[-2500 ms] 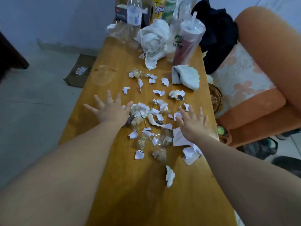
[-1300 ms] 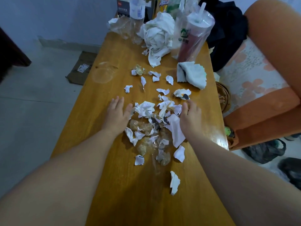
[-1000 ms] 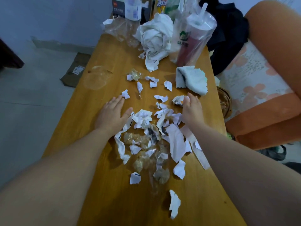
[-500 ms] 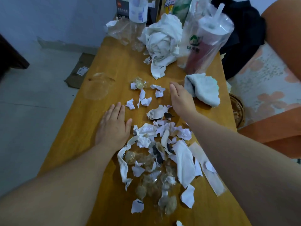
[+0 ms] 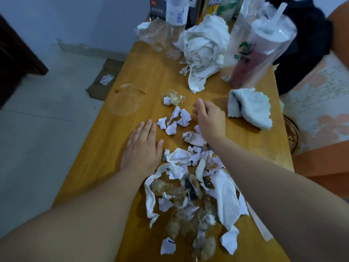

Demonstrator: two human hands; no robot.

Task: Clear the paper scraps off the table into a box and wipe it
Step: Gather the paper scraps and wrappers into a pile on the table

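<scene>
A heap of torn white paper scraps and clear crumpled wrappers [image 5: 194,188] lies on the wooden table [image 5: 98,159] between my forearms. A smaller cluster of scraps [image 5: 174,120] sits farther out, with one wrapper and scrap [image 5: 172,99] beyond it. My left hand [image 5: 143,148] lies flat on the table, fingers straight, just left of the heap. My right hand [image 5: 209,118] reaches to the right of the small cluster, fingers relaxed and pointing left, holding nothing. A folded grey cloth [image 5: 249,106] lies to the right of that hand.
At the far end stand a bagged drink cup with a straw [image 5: 258,46], a crumpled white rag [image 5: 204,48], a clear bottle [image 5: 176,10], clear plastic [image 5: 158,38] and a dark box [image 5: 157,8]. An orange sofa [image 5: 321,95] borders the right edge. Flat cardboard [image 5: 103,80] lies on the floor.
Both hands swept the scattered scraps together into a heap near me. My right hand then moved farther out beside the small far cluster. My left hand stays flat.
</scene>
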